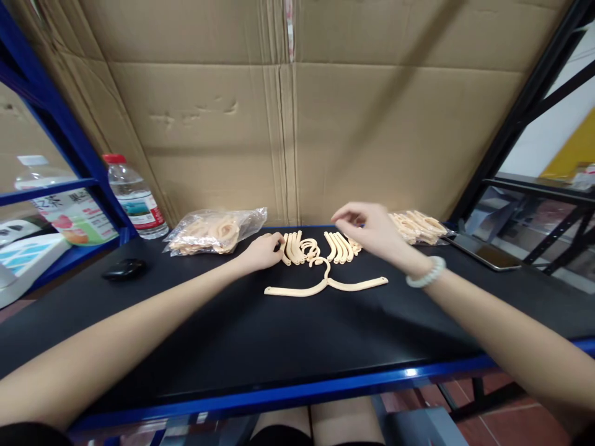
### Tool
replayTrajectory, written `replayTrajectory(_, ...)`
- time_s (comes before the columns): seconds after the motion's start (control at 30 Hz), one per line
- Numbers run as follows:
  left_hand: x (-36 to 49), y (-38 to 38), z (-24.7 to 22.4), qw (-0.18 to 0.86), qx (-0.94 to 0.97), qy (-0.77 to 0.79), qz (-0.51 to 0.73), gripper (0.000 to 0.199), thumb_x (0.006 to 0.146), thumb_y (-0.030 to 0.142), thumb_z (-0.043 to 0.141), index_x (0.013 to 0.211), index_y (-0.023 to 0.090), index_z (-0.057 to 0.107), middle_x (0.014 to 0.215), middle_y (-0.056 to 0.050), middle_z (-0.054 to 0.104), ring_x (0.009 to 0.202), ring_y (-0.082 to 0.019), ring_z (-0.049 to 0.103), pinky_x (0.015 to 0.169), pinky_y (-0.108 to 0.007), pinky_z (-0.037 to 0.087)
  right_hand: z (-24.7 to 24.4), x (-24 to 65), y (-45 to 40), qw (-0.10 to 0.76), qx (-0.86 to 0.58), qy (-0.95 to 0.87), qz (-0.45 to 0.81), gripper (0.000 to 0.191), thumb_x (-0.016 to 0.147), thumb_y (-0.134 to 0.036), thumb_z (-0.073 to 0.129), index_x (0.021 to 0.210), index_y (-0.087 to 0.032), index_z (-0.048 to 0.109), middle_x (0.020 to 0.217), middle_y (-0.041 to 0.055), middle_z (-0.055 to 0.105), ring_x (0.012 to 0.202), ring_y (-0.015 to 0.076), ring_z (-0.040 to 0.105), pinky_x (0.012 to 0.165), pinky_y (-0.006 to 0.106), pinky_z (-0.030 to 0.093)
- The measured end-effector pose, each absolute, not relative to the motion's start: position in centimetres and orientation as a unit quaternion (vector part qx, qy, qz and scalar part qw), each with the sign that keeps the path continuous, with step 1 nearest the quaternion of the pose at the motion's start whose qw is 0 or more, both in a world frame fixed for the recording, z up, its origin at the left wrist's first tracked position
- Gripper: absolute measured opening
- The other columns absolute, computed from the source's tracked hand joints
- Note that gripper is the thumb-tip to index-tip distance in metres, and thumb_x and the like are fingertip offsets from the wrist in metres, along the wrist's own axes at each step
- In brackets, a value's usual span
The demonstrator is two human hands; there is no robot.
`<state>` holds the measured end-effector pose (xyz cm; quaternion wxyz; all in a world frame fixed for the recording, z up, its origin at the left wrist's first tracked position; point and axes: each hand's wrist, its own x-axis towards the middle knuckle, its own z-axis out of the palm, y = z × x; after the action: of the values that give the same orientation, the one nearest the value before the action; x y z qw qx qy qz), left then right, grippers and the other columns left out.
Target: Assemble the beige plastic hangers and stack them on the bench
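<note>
Here's our left hand (263, 254), curled at one row of curved beige strips (294, 249); our right hand (372, 230), bent, hovers near a matching row (343, 248). Pinching? We can't tell. Two longer beige strips (327, 283) meet on the black counter (223, 347).

Open surface (232, 347) lies this side of the hands (264, 251); cardboard (209, 124) blocks the way beyond, bags (211, 234) their outer sides; strips (295, 292) lie between.

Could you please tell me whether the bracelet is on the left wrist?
No, the bracelet sits just behind the right hand, and the left wrist is bare.
</note>
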<state>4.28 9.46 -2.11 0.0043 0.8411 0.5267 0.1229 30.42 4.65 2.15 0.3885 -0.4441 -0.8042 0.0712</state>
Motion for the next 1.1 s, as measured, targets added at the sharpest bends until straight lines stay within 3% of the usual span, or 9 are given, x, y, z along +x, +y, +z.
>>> replayTrajectory(0.07,4.7,9.6,-1.9,0.011,0.825,0.554,0.111,0.021,0.093,0.03,0.059,0.103,0.012,0.061,0.102,-0.007,0.065,0.093,-0.02,0.063,0.084,-0.04,0.052,1.1,29.1,5.5,0.319,-0.479,-0.814,0.081,0.012,0.086,-0.025,0.065,0.085,-0.014,0.069,0.074,0.0024,0.067,0.069,0.0142,0.062,0.068,0.027,0.049)
replayTrajectory(0.2,5.5,10.0,-1.5,0.01,0.793,0.602,0.092,0.022,0.093,0.031,0.059,0.105,0.012,0.061,0.104,-0.007,0.064,0.094,-0.021,0.063,0.084,-0.041,0.053,-0.9,26.1,8.1,0.238,-0.564,-0.787,0.077,0.03,0.08,-0.035,0.063,0.058,-0.014,0.064,0.055,0.0074,0.061,0.062,0.0206,0.062,0.057,0.028,0.04)
replayTrajectory(0.3,6.0,10.3,-1.4,0.012,0.775,0.627,0.082,0.026,0.092,0.031,0.06,0.11,0.013,0.06,0.108,-0.008,0.063,0.097,-0.022,0.063,0.085,-0.042,0.053,-1.4,24.9,9.7,0.201,-0.606,-0.764,0.096,0.027,0.071,-0.035,0.069,0.056,-0.014,0.062,0.053,0.0085,0.06,0.063,0.0233,0.064,0.054,0.027,0.038)
replayTrajectory(0.4,6.2,10.7,-1.3,0.027,0.76,0.645,0.08,0.028,0.092,0.03,0.061,0.115,0.013,0.058,0.112,-0.009,0.062,0.099,-0.023,0.062,0.086,-0.044,0.052,-1.4,24.6,10.8,0.185,-0.625,-0.745,0.144,0.02,0.067,-0.029,0.071,0.058,-0.014,0.062,0.051,0.0056,0.058,0.053,0.0186,0.061,0.048,0.025,0.037)
replayTrajectory(0.63,5.8,11.1,-0.3,0.13,0.73,0.655,0.143,0.029,0.092,0.028,0.061,0.117,0.014,0.057,0.115,-0.01,0.06,0.1,-0.023,0.062,0.086,-0.043,0.053,-1.4,25.3,12.0,0.251,-0.634,-0.688,0.248,0.028,0.081,-0.033,0.07,0.066,-0.012,0.058,0.053,-0.0034,0.051,0.044,0.007,0.045,0.043,0.019,0.034)
replayTrajectory(0.83,5.3,8.6,1.0,0.287,0.707,0.581,0.283,0.028,0.089,0.014,0.059,0.116,0.011,0.054,0.097,-0.007,0.066,0.082,-0.018,0.066,0.076,-0.035,0.056,-0.7,26.2,10.4,0.379,-0.552,-0.636,0.382,0.031,0.084,-0.025,0.063,0.059,-0.014,0.049,0.049,-0.0071,0.04,0.041,0.0044,0.033,0.039,0.02,0.025)
replayTrajectory(0.9,5.4,6.6,0.6,0.346,0.697,0.529,0.34,0.027,0.089,0.013,0.056,0.115,0.012,0.052,0.1,-0.007,0.066,0.081,-0.015,0.067,0.076,-0.031,0.056,-0.5,26.7,8.9,0.405,-0.502,-0.619,0.448,0.026,0.084,-0.025,0.061,0.063,-0.015,0.051,0.053,-0.0051,0.044,0.042,0.0045,0.036,0.04,0.02,0.029)
replayTrajectory(1.0,5.9,3.5,-0.9,0.407,0.674,0.457,0.414,0.018,0.087,0.024,0.058,0.101,0.015,0.052,0.097,-0.006,0.066,0.079,-0.014,0.067,0.075,-0.03,0.057,-0.6,27.5,6.0,0.428,-0.432,-0.596,0.524,0.017,0.079,-0.027,0.069,0.082,-0.014,0.058,0.067,-0.0008,0.054,0.054,0.0069,0.051,0.052,0.02,0.046)
replayTrajectory(1.1,6.2,1.3,-2.6,0.44,0.646,0.419,0.461,0.024,0.085,0.035,0.06,0.094,0.017,0.047,0.091,-0.004,0.066,0.073,-0.014,0.067,0.074,-0.032,0.058,-1.0,28.0,3.4,0.431,-0.383,-0.568,0.587,0.036,0.07,-0.029,0.079,0.097,-0.015,0.061,0.08,0.0013,0.061,0.069,0.0107,0.062,0.071,0.025,0.055)
